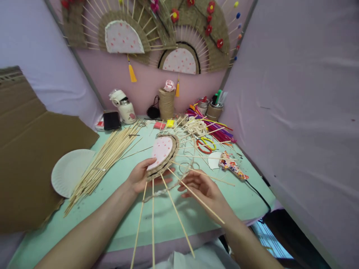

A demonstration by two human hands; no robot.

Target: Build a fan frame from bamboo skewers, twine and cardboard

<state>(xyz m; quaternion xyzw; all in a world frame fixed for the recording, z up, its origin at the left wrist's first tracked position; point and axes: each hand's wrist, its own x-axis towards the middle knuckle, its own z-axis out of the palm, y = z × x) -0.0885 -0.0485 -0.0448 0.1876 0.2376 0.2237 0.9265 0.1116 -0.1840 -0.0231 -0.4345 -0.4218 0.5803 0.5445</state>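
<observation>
My left hand (139, 175) grips the lower left end of a half-round fan piece (162, 149), thumb on its pink dotted face and fingers beneath. Brown twine edges the piece, and several thin sticks fan out from its rim to the right and toward me. A loose braided cord (162, 191) passes across the lower sticks. My right hand (198, 185) has curled fingers around that cord, near the sticks on the right; the thumb and fingertips seem to pinch it.
Bundled sticks (103, 160), a paper plate (71, 172) and cardboard (36, 157) lie left. Scissors (204, 145) and a floral glue gun (231, 166) with a black cable are right. A bottle (126, 111), twine roll (166, 104) and pen cup (214, 111) stand behind.
</observation>
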